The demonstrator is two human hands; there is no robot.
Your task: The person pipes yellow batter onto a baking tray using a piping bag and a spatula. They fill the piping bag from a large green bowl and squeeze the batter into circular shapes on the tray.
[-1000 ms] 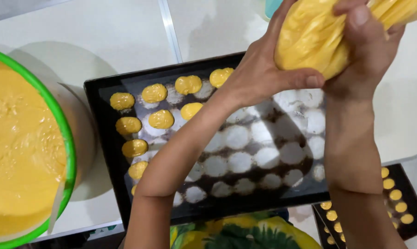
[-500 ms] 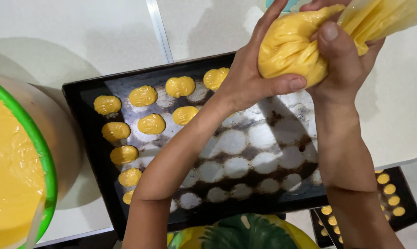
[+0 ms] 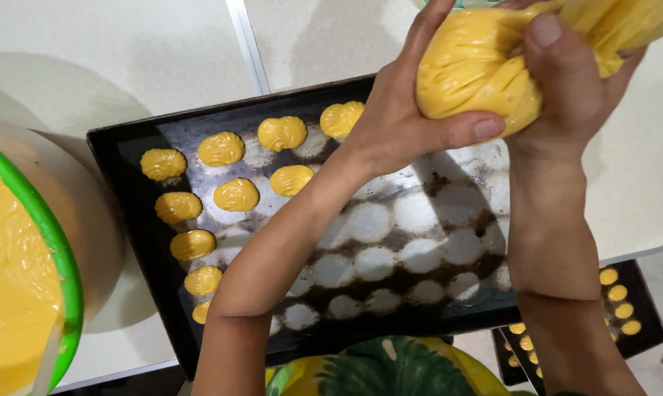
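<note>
- Work surface: a pale, light-coloured table (image 3: pixel 126 51) with a seam running across it; a dark baking tray (image 3: pixel 119 158) lies flat on it, seen from above.
- Tray condition: the tray floor shows round pale marks and dark baked-on residue. Yellow dough mounds (image 3: pixel 236 194) sit along the left and upper-left part; the middle and right part carry none.
- Piping bag (image 3: pixel 478 66): a clear bag packed with yellow dough, held above the upper right of the tray, well clear of its floor. The nozzle end is not visible.
- Left hand (image 3: pixel 405 125): fingers wrapped round the lower bulge of the bag, thumb pressed across its underside. Closed firmly on the bag.
- Right hand (image 3: pixel 573 88): closed round the upper part of the bag, thumb on top, gripping where the film gathers.
- Adjacent items: a green-rimmed bowl (image 3: pixel 56 249) of yellow batter stands at the left, touching or just beside the tray edge; a second dark tray (image 3: pixel 639 323) of small yellow pieces lies lower right, below table level.
- Technique, as a judgement: squeeze from the upper hand only and let the lower hand steer. Keep pressure even so the mounds match. Space new mounds on the pale marks, apart from neighbours.
- Risk: a slack gather at the top may let dough escape upward.
</note>
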